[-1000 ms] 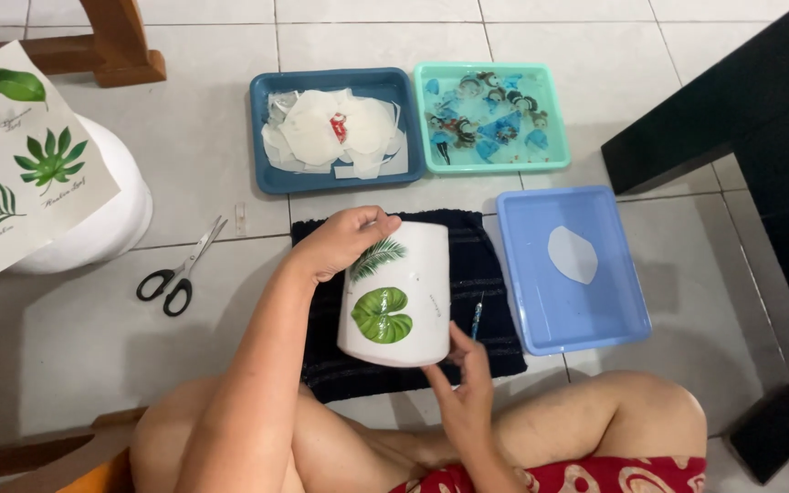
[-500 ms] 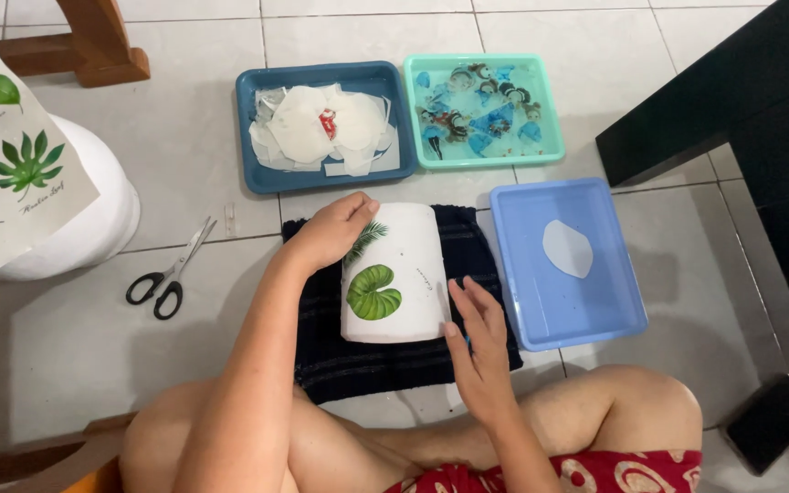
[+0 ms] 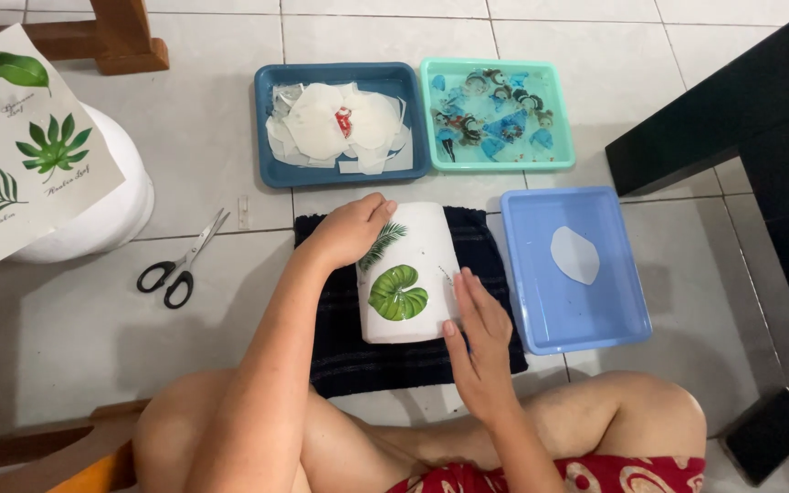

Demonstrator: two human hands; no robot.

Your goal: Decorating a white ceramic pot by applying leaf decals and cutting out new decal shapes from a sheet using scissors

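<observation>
A white cylinder-shaped pot (image 3: pixel 410 274) with green leaf pictures on it lies on its side on a dark cloth (image 3: pixel 349 351). My left hand (image 3: pixel 347 230) rests on its upper left end and steadies it. My right hand (image 3: pixel 477 340) lies flat with fingers together against the pot's right side, near a thin dark mark there. Nothing is held in either hand apart from the pot between them.
Black-handled scissors (image 3: pixel 180 262) lie on the tiles at left. A dark blue tray (image 3: pixel 268 128) holds white paper cut-outs, a teal tray (image 3: pixel 431 110) holds water with coloured pieces, a light blue tray (image 3: pixel 586 315) holds one white cut-out. A leaf-print sheet (image 3: pixel 20 146) covers a white pot at left.
The pot has been turned and laid flatter on the cloth. My right hand moved from its lower edge up onto its right side.
</observation>
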